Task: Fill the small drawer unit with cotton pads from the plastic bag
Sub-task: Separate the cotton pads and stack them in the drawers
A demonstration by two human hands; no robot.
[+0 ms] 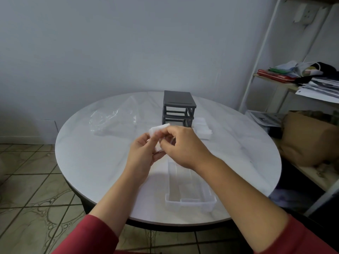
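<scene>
Currently, both hands are meeting above the middle of the round white marble-patterned table (pixel 88 162), with the forearms extending forward from red sleeves (pixel 88 235). The left hand (pixel 143 154) is facing palm-inward with its fingers curling upward, and its fingertips are pinching the near lower edge of a small stack of white square cotton pads (pixel 158 129). The right hand (pixel 185 145) is arching over from the right, knuckles up, with its thumb and fingers curling around the same stack from the other side. Both grips are narrow and are holding the pads. The stack is hanging clear of the tabletop, tilting, just in front of the dark grey plastic drawer unit frame (pixel 178 105), which is standing upright at the far centre with its front slots facing the person. A clear plastic drawer (pixel 190 198) is lying on the table near the person, below the right wrist. A loose pile of further white cotton pads (pixel 202 128) is resting just right of the frame. The crumpled clear plastic bag (pixel 113 118) is lying to the frame's left, apart from it.
</scene>
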